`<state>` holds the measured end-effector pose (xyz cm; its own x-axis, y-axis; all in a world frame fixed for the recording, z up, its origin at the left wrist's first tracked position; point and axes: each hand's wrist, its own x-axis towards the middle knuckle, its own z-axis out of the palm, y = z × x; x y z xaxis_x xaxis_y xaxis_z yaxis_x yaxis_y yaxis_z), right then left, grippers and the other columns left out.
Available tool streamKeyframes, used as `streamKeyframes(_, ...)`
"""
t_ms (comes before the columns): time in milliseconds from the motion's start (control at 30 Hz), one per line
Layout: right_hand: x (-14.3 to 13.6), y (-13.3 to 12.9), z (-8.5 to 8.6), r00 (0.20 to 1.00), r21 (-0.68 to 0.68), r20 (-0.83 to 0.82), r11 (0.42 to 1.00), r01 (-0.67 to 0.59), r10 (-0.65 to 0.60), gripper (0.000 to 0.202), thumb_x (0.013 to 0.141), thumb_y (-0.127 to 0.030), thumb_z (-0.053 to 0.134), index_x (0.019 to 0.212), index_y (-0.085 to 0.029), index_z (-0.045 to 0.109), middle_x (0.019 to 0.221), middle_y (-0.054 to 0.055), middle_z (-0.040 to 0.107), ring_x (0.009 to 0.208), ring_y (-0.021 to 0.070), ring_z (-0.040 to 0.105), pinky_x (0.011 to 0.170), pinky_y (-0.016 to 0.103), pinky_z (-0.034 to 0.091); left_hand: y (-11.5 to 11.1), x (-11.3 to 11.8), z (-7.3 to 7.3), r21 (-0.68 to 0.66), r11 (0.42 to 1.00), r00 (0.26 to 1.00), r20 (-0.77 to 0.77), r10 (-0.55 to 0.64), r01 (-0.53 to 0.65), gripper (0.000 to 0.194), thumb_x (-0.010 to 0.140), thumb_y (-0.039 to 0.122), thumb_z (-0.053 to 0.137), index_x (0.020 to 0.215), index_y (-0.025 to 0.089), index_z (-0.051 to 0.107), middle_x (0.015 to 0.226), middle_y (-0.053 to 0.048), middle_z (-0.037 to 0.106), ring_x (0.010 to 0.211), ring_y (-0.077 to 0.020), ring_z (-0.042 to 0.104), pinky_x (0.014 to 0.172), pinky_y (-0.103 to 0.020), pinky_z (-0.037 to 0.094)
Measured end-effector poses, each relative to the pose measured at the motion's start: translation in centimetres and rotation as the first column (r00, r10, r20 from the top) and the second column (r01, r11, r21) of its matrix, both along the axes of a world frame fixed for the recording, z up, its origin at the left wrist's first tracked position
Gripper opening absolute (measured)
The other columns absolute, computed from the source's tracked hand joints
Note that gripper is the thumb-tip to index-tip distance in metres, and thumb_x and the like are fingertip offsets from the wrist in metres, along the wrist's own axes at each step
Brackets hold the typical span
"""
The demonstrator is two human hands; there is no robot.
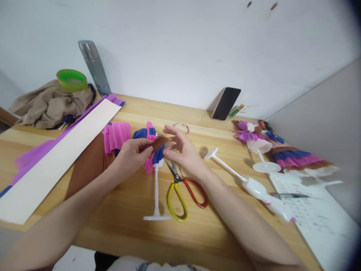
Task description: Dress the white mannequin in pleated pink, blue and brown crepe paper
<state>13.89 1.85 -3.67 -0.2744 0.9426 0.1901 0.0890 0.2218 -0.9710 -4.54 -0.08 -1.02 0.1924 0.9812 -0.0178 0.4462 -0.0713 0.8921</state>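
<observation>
My left hand (137, 152) pinches a small gathered piece of brown crepe paper (158, 143) near the middle of the table. Close to its right end is my right hand (180, 146), its upper fingers raised apart and its thumb near the paper; whether it grips the edge is hard to tell. Behind and below the brown piece lies a white stand (156, 192) topped with blue (140, 133) and pink crepe paper (149, 130). Scissors with yellow and red handles (177, 178) lie open just right of the stand.
A white board (62, 158) crosses purple, pink (117, 135) and brown paper (87, 165) at left. Cloth (47, 103), tape (72, 80) and a bottle (96, 67) stand behind. At right are a phone (226, 103), a white figure (265, 195), paper-dressed figures (301, 156) and a printed sheet (318, 214).
</observation>
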Motion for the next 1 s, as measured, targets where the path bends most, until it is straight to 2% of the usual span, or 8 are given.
streamKeyframes(100, 0.2, -0.5, 0.9, 0.989, 0.040, 0.075, 0.991, -0.128, 0.125, 0.061, 0.071, -0.028, 0.071, 0.129, -0.024, 0.053, 0.137, 0.011, 0.053, 0.104, 0.0222, 0.060, 0.079, 0.034, 0.051, -0.1, 0.2, 0.3, -0.085, 0.993, 0.991, 0.110, -0.074, 0.084, 0.028, 0.078, 0.030, 0.055, 0.091, 0.012, 0.072, 0.054, 0.003, 0.057, 0.043, -0.0088, 0.048, 0.045, -0.021, 0.036)
streamKeyframes(333, 0.2, -0.8, 1.1, 0.976, 0.020, 0.096, 0.980, -0.200, 0.197, 0.049, 0.071, -0.020, 0.068, 0.119, -0.023, 0.061, 0.113, 0.007, 0.065, 0.093, 0.0198, 0.066, 0.078, 0.034, 0.055, 0.0, 0.1, -0.1, -0.125, 0.979, 0.975, 0.174, -0.138, 0.161, 0.021, 0.079, 0.031, 0.055, 0.082, 0.013, 0.066, 0.050, 0.003, 0.058, 0.043, -0.0107, 0.055, 0.045, -0.021, 0.038)
streamKeyframes(500, 0.5, -0.4, 0.3, 0.985, 0.038, 0.104, 0.989, -0.144, 0.139, 0.026, 0.072, -0.018, 0.068, 0.098, -0.023, 0.067, 0.098, 0.004, 0.070, 0.091, 0.0193, 0.068, 0.085, 0.037, 0.053, -0.3, 0.1, -0.3, -0.107, 0.981, 0.981, 0.128, -0.148, 0.162, 0.024, 0.084, 0.034, 0.053, 0.079, 0.014, 0.065, 0.046, 0.003, 0.056, 0.044, -0.0107, 0.052, 0.047, -0.021, 0.036)
streamKeyframes(633, 0.5, -0.3, 0.2, 0.988, 0.052, 0.138, 0.995, -0.084, 0.076, 0.005, 0.074, -0.022, 0.067, 0.078, -0.020, 0.065, 0.078, 0.001, 0.067, 0.071, 0.0158, 0.064, 0.067, 0.030, 0.052, -0.5, 0.0, 0.0, -0.076, 0.976, 0.976, 0.096, -0.198, 0.206, 0.034, 0.087, 0.043, 0.052, 0.075, 0.014, 0.065, 0.054, 0.001, 0.060, 0.049, -0.0111, 0.054, 0.049, -0.022, 0.038)
streamKeyframes(733, 0.7, 0.0, 0.6, 0.996, 0.057, 0.080, 0.998, 0.032, -0.037, 0.006, 0.073, -0.025, 0.066, 0.074, -0.019, 0.063, 0.067, -0.001, 0.062, 0.058, 0.0121, 0.057, 0.056, 0.026, 0.046, -0.1, -0.7, 0.6, 0.048, 0.998, 0.993, 0.109, -0.047, 0.042, 0.031, 0.084, 0.043, 0.058, 0.092, 0.015, 0.070, 0.063, 0.000, 0.065, 0.053, -0.0123, 0.057, 0.050, -0.022, 0.040)
streamKeyframes(833, 1.1, 0.5, 1.1, 0.985, 0.017, -0.016, 0.985, 0.170, -0.170, 0.010, 0.071, -0.027, 0.066, 0.073, -0.019, 0.060, 0.057, -0.003, 0.058, 0.051, 0.0105, 0.053, 0.053, 0.025, 0.043, 0.6, -1.8, 1.1, 0.156, 0.967, 0.972, 0.152, 0.177, -0.200, 0.028, 0.085, 0.040, 0.058, 0.083, 0.016, 0.071, 0.062, -0.001, 0.065, 0.049, -0.0104, 0.053, 0.048, -0.022, 0.040)
streamKeyframes(900, 1.2, 0.7, 1.3, 0.974, -0.012, -0.048, 0.975, 0.221, -0.221, 0.013, 0.071, -0.028, 0.066, 0.072, -0.019, 0.058, 0.054, -0.004, 0.057, 0.048, 0.0103, 0.051, 0.052, 0.025, 0.042, 1.0, -2.2, 1.0, 0.152, 0.960, 0.963, 0.170, 0.208, -0.234, 0.028, 0.085, 0.039, 0.056, 0.083, 0.015, 0.071, 0.067, -0.003, 0.067, 0.048, -0.0106, 0.054, 0.049, -0.024, 0.042)
streamKeyframes(1000, 1.1, 0.5, 1.1, 0.985, -0.052, -0.014, 0.984, 0.171, -0.172, 0.013, 0.071, -0.029, 0.066, 0.073, -0.019, 0.058, 0.053, -0.003, 0.056, 0.047, 0.0104, 0.050, 0.049, 0.025, 0.041, 0.7, -1.8, 0.3, 0.260, 0.959, 0.993, 0.060, 0.102, -0.114, 0.035, 0.086, 0.039, 0.056, 0.107, 0.014, 0.070, 0.094, -0.009, 0.072, 0.074, -0.0175, 0.065, 0.064, -0.029, 0.051)
